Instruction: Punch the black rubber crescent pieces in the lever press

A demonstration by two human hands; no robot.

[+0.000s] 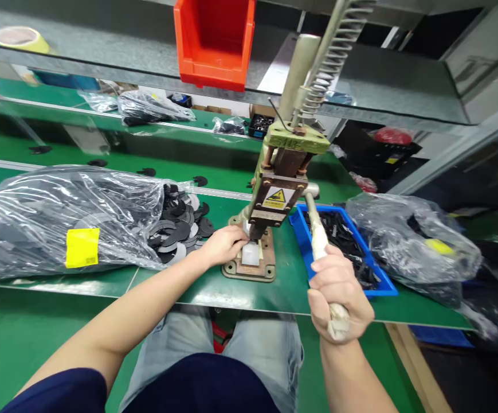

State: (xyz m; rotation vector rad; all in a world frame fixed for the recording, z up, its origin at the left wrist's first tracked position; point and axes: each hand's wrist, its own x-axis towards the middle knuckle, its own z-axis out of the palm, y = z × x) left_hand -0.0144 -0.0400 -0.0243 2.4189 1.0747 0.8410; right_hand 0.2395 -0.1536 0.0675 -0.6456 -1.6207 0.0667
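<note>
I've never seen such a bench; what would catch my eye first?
First, probably the greenish press near the centre, its lever gripped by the right hand, the left hand at its base. Then the orange-red bin at the top, and the big clear bag of curved pieces on the left.

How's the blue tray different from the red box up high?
Color: the blue tray is blue; the red box is bright orange-red.
Place: the blue tray sits on the green table beside the press; the red box is higher, at the gray shelf.
Inside: the blue tray holds dark parts; the red box shows its red inside.
Both are open containers.
</note>
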